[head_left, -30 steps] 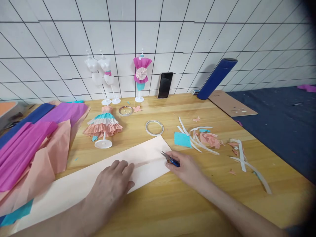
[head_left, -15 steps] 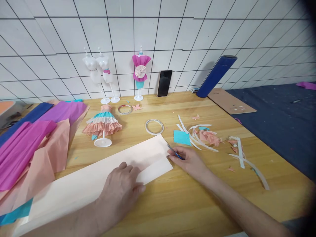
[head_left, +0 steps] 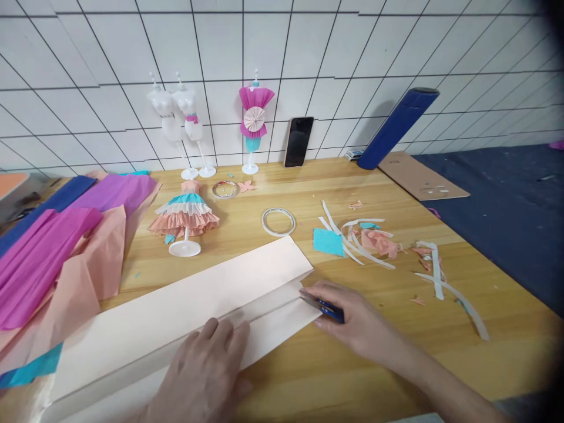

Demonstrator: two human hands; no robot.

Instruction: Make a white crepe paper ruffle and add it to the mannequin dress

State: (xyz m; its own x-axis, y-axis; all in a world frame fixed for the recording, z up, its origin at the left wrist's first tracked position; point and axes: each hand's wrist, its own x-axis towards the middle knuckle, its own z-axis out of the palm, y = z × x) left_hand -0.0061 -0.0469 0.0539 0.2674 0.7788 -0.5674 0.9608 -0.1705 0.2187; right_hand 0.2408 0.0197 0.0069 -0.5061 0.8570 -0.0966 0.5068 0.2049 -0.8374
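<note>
A long pale pink paper sheet (head_left: 185, 302) lies slantwise before me, folded over along its near side with the flap partly lifted. My left hand (head_left: 205, 364) rests on the flap, fingers bent and slightly apart, holding nothing; its thumb is mostly hidden. In my right hand (head_left: 359, 323) are small blue thread snips (head_left: 328, 309), with their blades pointing left over the flap's right end. The fingertips of that hand are at the paper's right edge. Just beyond the sheet lie a roll of white tape (head_left: 278, 234) and a turquoise paper piece (head_left: 328, 242).
A ruffled paper dress (head_left: 185, 217) on a stand is behind the sheet. Small mannequins (head_left: 254, 111), a phone (head_left: 298, 141) and a blue tube (head_left: 396, 126) stand by the wall. Coloured paper (head_left: 53, 258) lies left, paper scraps (head_left: 379, 242) right.
The folded flap has come up from the sheet, showing a crease. My right hand has moved down and nearer with the snips; my left hand has shifted slightly nearer and left.
</note>
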